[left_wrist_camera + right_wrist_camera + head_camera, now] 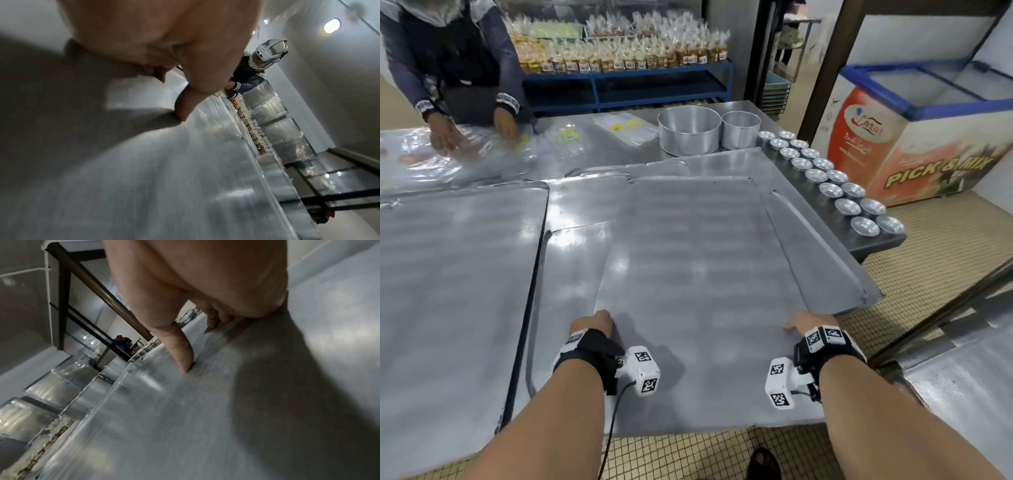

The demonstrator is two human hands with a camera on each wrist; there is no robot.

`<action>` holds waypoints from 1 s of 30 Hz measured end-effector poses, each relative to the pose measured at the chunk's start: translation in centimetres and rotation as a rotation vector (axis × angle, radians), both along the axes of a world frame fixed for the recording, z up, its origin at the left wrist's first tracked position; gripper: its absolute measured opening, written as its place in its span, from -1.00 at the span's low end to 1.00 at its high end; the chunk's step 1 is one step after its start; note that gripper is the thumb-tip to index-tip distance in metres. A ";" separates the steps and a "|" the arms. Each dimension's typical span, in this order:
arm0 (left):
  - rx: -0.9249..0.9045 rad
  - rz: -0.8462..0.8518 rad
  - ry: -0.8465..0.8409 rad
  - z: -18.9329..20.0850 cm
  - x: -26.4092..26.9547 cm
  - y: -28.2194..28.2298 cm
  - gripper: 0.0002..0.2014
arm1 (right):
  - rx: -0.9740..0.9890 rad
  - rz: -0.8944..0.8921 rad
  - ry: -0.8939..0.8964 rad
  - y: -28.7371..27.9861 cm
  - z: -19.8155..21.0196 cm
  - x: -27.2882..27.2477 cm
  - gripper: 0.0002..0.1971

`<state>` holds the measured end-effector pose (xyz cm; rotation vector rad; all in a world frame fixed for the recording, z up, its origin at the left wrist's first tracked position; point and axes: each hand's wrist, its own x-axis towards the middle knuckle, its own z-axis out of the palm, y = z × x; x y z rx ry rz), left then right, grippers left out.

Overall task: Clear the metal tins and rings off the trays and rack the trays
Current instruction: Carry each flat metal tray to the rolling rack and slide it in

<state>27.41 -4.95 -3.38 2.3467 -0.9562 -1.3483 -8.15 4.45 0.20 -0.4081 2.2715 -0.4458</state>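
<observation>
Hands sit on the top tray [688, 240], a large grey metal sheet filling the centre of the head view. The left hand [594, 322] rests at the tray's left edge, lower centre of the frame; the right hand [806, 322] rests at its right edge, lower right. In the wrist views each thumb presses down on the tray face while the other fingers curl toward the edge, but whether they hook under the rim cannot be told.

This tray lies skewed over more trays beneath it; one lower tray [822, 240] shows its raised lip to the right, its near corner jutting past the table edge over tiled floor [911, 240]. Another tray [455, 291] lies flat at the left of the frame, separated by a dark gap.

Small tins [839, 186] stand in two rows on the bare table strip [873, 243] along the right, just beside the stack. Two round rings [709, 128] stand at upper centre, just behind the trays. A second person [448, 61] handles clear bags in the upper left. A freezer chest [914, 113] stands in the upper right across open floor.
</observation>
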 end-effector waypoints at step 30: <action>-0.246 -0.014 0.052 2.0 5.9 -2.2 -0.66 | -0.360 -0.478 0.074 7.5 0.4 11.2 -0.66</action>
